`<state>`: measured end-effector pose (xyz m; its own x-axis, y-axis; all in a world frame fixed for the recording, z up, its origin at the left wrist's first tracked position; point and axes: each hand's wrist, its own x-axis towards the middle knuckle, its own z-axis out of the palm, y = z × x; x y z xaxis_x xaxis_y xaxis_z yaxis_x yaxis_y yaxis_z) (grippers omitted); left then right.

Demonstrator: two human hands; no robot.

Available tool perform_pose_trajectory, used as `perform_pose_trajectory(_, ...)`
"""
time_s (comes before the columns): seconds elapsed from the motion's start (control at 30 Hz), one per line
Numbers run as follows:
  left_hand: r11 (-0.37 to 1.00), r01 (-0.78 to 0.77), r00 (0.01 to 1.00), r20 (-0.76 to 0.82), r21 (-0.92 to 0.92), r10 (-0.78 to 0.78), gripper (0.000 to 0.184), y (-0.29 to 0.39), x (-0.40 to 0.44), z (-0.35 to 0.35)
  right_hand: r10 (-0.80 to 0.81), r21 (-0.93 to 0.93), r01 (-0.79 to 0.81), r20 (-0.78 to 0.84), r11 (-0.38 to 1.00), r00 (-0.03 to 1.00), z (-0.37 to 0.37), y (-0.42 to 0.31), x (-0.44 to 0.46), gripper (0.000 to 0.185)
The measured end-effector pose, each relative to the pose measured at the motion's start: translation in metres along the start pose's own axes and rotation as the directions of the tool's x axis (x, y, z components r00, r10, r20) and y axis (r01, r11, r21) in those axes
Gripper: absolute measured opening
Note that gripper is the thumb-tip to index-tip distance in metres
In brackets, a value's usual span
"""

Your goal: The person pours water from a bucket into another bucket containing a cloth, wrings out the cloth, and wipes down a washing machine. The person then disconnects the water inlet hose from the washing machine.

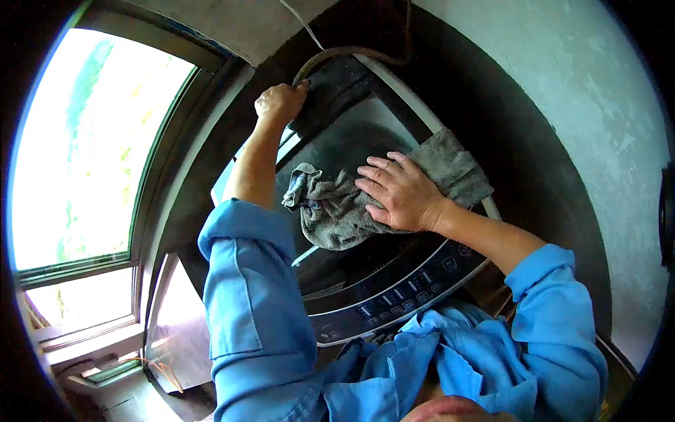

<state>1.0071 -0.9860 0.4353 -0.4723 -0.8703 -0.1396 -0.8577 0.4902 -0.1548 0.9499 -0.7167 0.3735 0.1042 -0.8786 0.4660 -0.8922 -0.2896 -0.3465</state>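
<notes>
Under my right hand (404,191), whose fingers lie spread and flat, is a grey cloth (337,211) on the dark glass lid of a washing machine (394,299). The cloth is bunched up at its left end and flatter towards the right edge of the lid. At the back left, my left hand (280,103) is closed around the end of a brown hose (337,50), which curves off to the right behind the machine. The control panel with its marked buttons runs along the near side.
A bright window (91,148) in a dark frame stands on the left. Below it is a pale panel (176,316). A thin white cable (302,22) hangs at the back. The wall (590,105) on the right is pale above and dark below.
</notes>
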Motion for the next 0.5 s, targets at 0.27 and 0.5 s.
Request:
perform_pose_trajectory(0.27,0.983,-0.169,0.985,0.007,-0.076,0.17,0.066,-0.019,0.009,0.001,0.011,0.01,-0.012,0.013,1.0,1.0,-0.001,0.001,-0.002,0.041)
perform_pose_trajectory(0.5,0.843,-0.536,0.837,0.102,-0.052,0.538,0.044,-0.039,0.016,-0.011,0.008,-0.004,-0.008,0.011,1.0,1.0,0.001,0.001,-0.002,0.041)
